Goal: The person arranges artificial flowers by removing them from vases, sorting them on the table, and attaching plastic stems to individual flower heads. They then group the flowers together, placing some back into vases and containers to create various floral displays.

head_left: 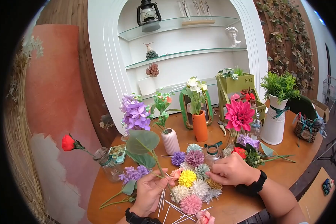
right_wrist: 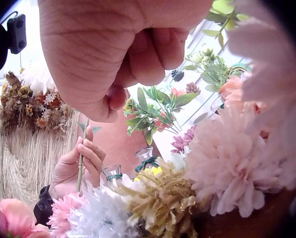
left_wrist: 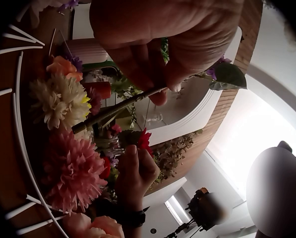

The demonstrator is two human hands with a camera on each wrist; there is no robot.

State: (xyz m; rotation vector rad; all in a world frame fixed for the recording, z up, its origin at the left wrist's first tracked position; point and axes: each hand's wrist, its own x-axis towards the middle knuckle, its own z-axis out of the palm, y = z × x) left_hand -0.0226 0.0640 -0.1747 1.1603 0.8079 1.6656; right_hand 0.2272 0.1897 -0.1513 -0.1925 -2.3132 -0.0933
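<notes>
My left hand (head_left: 151, 192) pinches a green stem (head_left: 158, 164) with broad leaves (head_left: 142, 142) at its upper end. The stem slants down beside the flower heads; in the left wrist view its bare lower part (left_wrist: 113, 110) crosses a pink flower head's edge. The right hand (head_left: 233, 170) is over the right side of the bunch, near a grey-blue flower head (head_left: 202, 171). Its fingers are curled, and in the right wrist view nothing shows between the fingertips (right_wrist: 113, 101). Around the bunch's middle are a yellow head (head_left: 187, 178) and a pink head (head_left: 191, 204).
White sticks (head_left: 168, 212) lie at the table's front edge. A glass jar with a red rose (head_left: 68, 143) stands left. Behind are a pink ribbed vase (head_left: 170, 142), an orange vase (head_left: 200, 126) and a white vase (head_left: 273, 121). A small glass jar (head_left: 212, 154) stands near my right hand.
</notes>
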